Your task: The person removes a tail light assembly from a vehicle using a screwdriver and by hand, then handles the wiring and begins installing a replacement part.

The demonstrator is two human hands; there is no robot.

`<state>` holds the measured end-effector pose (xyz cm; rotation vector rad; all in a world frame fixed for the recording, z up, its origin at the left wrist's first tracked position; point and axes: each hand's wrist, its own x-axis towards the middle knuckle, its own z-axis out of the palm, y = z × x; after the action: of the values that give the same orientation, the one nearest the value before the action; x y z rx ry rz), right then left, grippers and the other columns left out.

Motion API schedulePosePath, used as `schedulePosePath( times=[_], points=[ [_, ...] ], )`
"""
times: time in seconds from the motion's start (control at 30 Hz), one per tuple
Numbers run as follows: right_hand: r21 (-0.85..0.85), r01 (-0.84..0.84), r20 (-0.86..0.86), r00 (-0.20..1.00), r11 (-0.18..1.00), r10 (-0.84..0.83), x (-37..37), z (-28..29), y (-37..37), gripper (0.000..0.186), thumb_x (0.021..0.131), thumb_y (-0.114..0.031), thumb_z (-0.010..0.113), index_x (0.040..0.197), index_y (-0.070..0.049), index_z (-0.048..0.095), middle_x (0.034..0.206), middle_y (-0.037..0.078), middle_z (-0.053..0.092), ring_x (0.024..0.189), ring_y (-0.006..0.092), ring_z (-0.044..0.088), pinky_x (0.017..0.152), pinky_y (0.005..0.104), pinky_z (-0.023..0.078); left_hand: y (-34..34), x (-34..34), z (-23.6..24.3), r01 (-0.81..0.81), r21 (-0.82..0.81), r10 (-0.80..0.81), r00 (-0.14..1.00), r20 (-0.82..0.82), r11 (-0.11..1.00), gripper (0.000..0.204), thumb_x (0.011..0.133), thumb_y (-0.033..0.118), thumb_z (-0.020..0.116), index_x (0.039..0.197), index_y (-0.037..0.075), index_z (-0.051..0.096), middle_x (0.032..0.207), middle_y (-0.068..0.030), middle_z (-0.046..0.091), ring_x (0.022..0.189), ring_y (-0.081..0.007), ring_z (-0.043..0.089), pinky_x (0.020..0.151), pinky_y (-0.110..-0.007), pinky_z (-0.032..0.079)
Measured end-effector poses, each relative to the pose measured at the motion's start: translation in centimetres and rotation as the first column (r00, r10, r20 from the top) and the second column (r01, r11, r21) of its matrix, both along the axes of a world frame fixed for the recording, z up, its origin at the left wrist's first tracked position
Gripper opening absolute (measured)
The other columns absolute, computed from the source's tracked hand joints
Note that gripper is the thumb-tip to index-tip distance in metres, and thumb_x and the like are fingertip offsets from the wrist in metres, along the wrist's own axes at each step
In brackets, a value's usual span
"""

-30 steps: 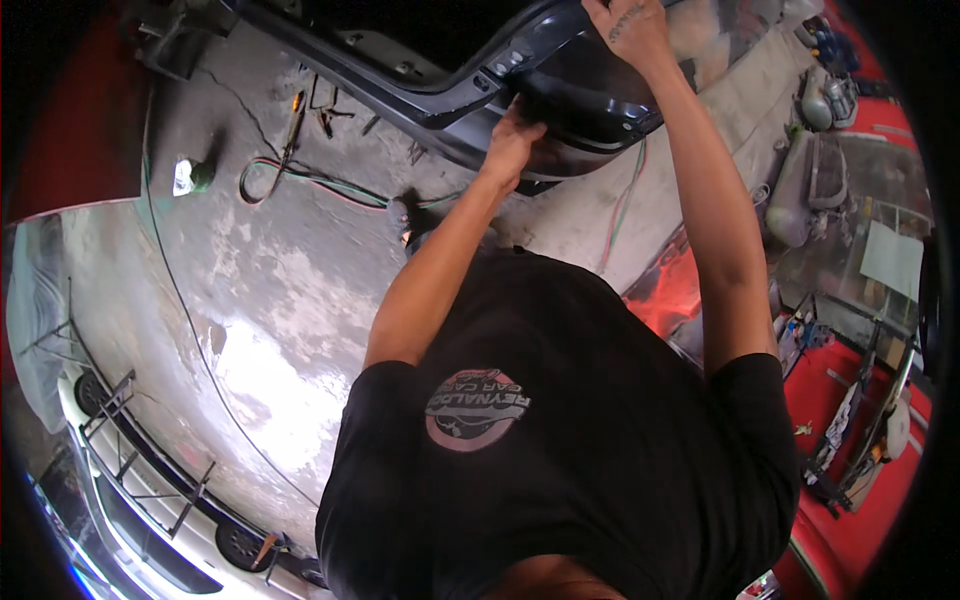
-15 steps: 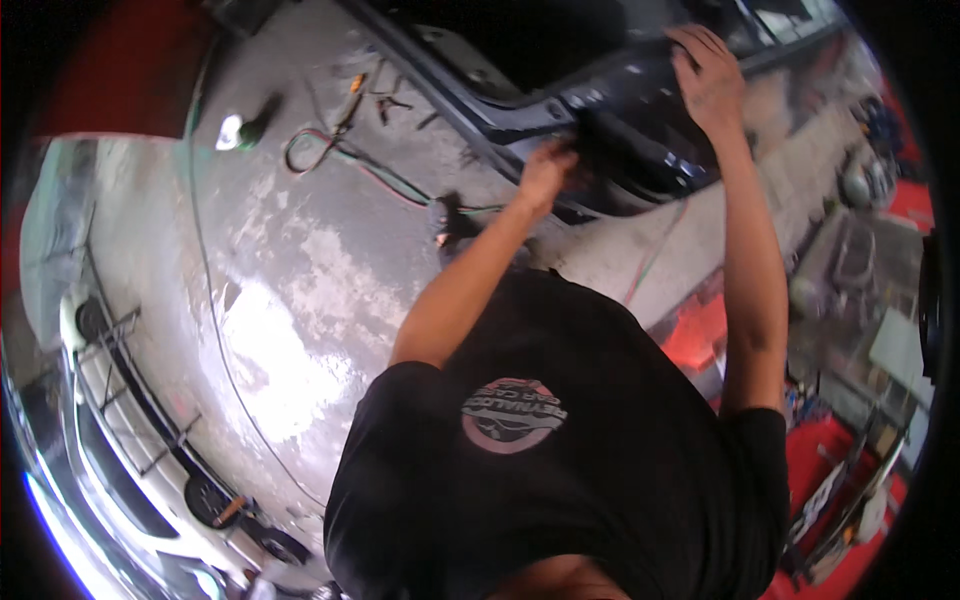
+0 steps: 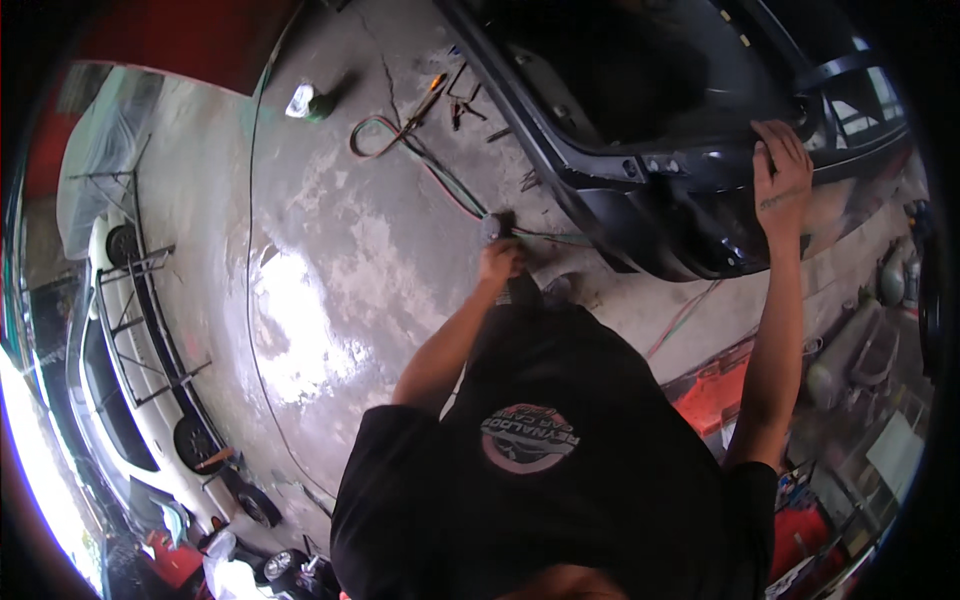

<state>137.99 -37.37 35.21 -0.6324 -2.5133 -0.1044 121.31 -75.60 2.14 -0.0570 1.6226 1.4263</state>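
Observation:
My right hand (image 3: pixel 785 178) rests against the edge of a dark car body (image 3: pixel 690 215), with its fingers stretched out and the thumb apart. Beside the fingertips is the car's large open cavity (image 3: pixel 640 70). Lower and to the left, my left hand (image 3: pixel 500 262) hangs over my leg, away from the car. Its fingers curl inward, and whatever they hold, if anything, is hidden. A grey shoe tip (image 3: pixel 494 226) shows just beyond that hand.
Red and green hoses (image 3: pixel 440 172) run across the concrete floor to a torch-like tool (image 3: pixel 432 95), beside a dark clamp (image 3: pixel 462 108). A cable (image 3: pixel 252 220) crosses the floor at left. A white car (image 3: pixel 120 400) stands far left. A tank (image 3: pixel 835 370) lies at right.
My left hand has drawn back from the car's corner, down toward my leg. The right hand stays at the car's edge. The whole view has shifted, bringing more of the car in.

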Motion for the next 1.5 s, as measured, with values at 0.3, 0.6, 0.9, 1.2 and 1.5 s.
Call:
schedulePosePath(
  times=[0.3,0.6,0.9,1.2,1.5],
  points=[
    [-0.030,0.057,0.001,0.998,0.998,-0.057,-1.0,1.5,-1.5,0.021,0.091,-0.015,0.056,0.105,-0.006,0.070,0.110,0.008,0.067,0.118,0.0268,0.056,0.108,0.0444,0.033,-2.4,-6.7,-1.4,-0.054,-0.013,0.054,0.998,0.021,0.998,0.020,0.094,0.011,0.053,0.108,0.001,0.066,0.077,-0.0065,0.063,0.063,-0.0145,0.061,0.054,-0.027,0.051],
    [-0.210,0.248,0.086,0.968,0.946,-0.235,-4.0,2.1,-1.1,0.017,0.090,-0.012,0.058,0.100,-0.005,0.070,0.108,0.007,0.068,0.120,0.0264,0.056,0.111,0.0491,0.027,14.0,-11.9,3.3,0.571,-0.063,-0.503,0.658,-0.561,0.818,0.017,0.089,0.014,0.061,0.097,0.000,0.065,0.074,-0.0140,0.064,0.068,-0.0246,0.065,0.065,-0.038,0.051],
    [-0.133,0.410,0.170,0.907,0.903,-0.386,-5.5,1.7,-0.7,0.027,0.091,-0.014,0.051,0.108,-0.003,0.069,0.124,0.014,0.062,0.132,0.0358,0.044,0.113,0.0472,0.028,27.2,-12.4,10.1,0.851,0.065,-0.563,0.400,-0.724,0.521,0.043,0.085,0.024,0.071,0.122,0.004,0.060,0.116,-0.0183,0.062,0.109,-0.0359,0.059,0.091,-0.043,0.048],
    [-0.102,0.482,0.273,0.855,0.870,-0.442,-4.5,2.1,-1.0,0.033,0.091,-0.016,0.046,0.114,-0.004,0.067,0.133,0.016,0.057,0.137,0.0380,0.038,0.114,0.0474,0.026,30.3,-12.2,8.2,0.928,0.347,-0.799,0.308,-0.517,0.134,0.037,0.084,0.026,0.072,0.115,0.007,0.065,0.110,-0.0131,0.064,0.111,-0.0307,0.055,0.096,-0.039,0.044],
    [-0.169,0.460,0.197,0.883,0.872,-0.427,-3.9,1.3,-0.2,0.031,0.088,-0.013,0.050,0.111,-0.002,0.069,0.132,0.016,0.058,0.138,0.0380,0.037,0.114,0.0472,0.025,31.8,-12.8,7.1,0.923,0.383,-0.858,0.175,-0.482,-0.027,0.028,0.088,0.021,0.066,0.112,0.006,0.067,0.110,-0.0122,0.064,0.110,-0.0260,0.057,0.096,-0.037,0.044]
  ],
)
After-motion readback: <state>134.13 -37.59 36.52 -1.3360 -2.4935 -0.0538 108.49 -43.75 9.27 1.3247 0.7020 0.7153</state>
